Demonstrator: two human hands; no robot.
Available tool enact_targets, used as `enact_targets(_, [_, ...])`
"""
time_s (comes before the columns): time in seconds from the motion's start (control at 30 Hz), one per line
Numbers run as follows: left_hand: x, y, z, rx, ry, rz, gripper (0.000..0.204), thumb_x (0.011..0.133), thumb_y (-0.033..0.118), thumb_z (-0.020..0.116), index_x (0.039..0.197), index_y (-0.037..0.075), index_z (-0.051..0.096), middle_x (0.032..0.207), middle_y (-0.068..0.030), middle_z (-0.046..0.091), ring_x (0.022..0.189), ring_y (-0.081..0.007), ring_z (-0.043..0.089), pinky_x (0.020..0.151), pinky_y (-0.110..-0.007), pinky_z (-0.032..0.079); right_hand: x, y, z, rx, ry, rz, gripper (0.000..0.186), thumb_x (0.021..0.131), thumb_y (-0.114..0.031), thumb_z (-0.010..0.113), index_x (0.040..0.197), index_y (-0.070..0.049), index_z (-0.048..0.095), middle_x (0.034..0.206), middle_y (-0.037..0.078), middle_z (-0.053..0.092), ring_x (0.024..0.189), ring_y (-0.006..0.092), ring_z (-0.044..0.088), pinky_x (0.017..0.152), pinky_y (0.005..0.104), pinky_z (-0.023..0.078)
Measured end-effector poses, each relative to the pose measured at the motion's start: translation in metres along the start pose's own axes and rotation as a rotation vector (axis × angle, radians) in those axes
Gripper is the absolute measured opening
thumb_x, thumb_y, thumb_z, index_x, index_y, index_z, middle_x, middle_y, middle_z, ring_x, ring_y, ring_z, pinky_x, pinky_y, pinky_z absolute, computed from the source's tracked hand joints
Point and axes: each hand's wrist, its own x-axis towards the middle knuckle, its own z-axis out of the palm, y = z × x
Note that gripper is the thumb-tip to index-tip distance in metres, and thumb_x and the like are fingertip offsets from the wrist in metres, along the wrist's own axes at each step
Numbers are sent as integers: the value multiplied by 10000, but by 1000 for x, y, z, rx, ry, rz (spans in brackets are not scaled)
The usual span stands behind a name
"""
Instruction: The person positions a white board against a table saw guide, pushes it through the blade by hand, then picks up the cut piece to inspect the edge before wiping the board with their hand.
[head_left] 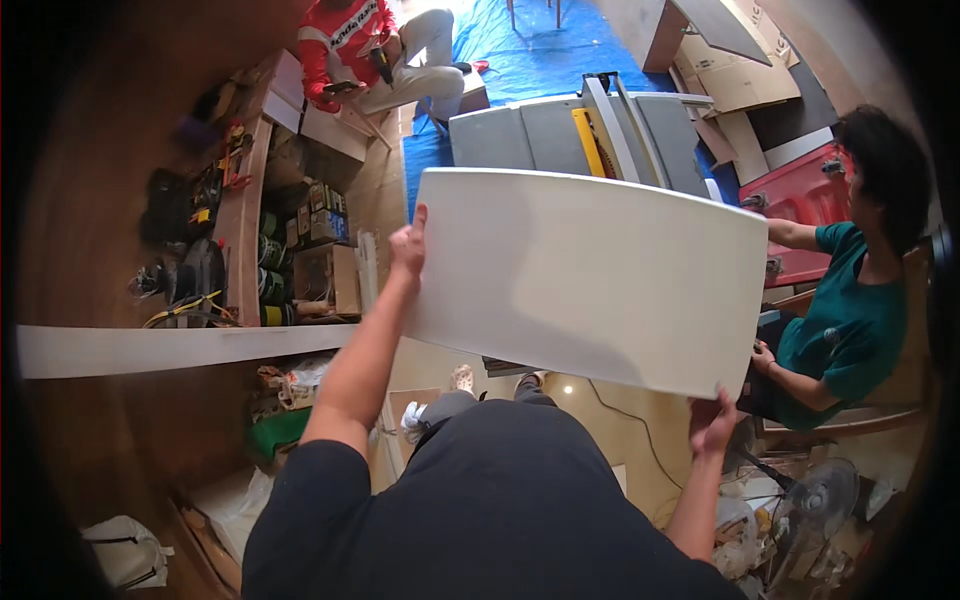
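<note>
A large white rectangular panel is held up in front of me, tilted slightly down to the right. My left hand grips its left edge, thumb on the upper face and fingers hidden underneath. At the near right corner my right hand is closed around the edge. A person in a green shirt stands to the right, one hand at the panel's far right corner and the other beside its right edge. Just beyond the panel stands a table saw with a yellow blade insert; the panel hides its near side.
Tools lie along a wooden shelf unit on the left. A long white strip crosses below it. Someone in a red top sits at the back left. A fan stands at the lower right; a cable trails across the floor.
</note>
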Motion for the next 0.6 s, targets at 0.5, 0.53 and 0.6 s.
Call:
enact_targets(0.5, [130, 69, 42, 253, -377, 330, 774, 976, 729, 620, 604, 58, 524, 602, 25, 440, 606, -113, 396, 564, -358, 348, -186, 159, 66, -228, 198, 36, 667, 881, -102, 803, 1484, -39, 524, 1326, 86, 655, 1269, 265, 605, 1125, 422, 456])
enact_targets(0.53, [133, 75, 50, 259, -397, 344, 774, 979, 727, 618, 599, 59, 523, 600, 27, 442, 605, -113, 395, 561, -358, 345, -195, 177, 73, -200, 235, 31, 667, 884, -100, 803, 1486, -40, 521, 1347, 85, 644, 1278, 263, 599, 1128, 424, 453])
enact_targets(0.6, [142, 78, 59, 278, -440, 375, 775, 985, 722, 616, 591, 60, 521, 595, 30, 446, 603, -112, 394, 554, -359, 340, -216, 225, 82, -136, 311, 24, 668, 889, -96, 802, 1490, -42, 516, 1389, 81, 622, 1297, 260, 587, 1133, 429, 449])
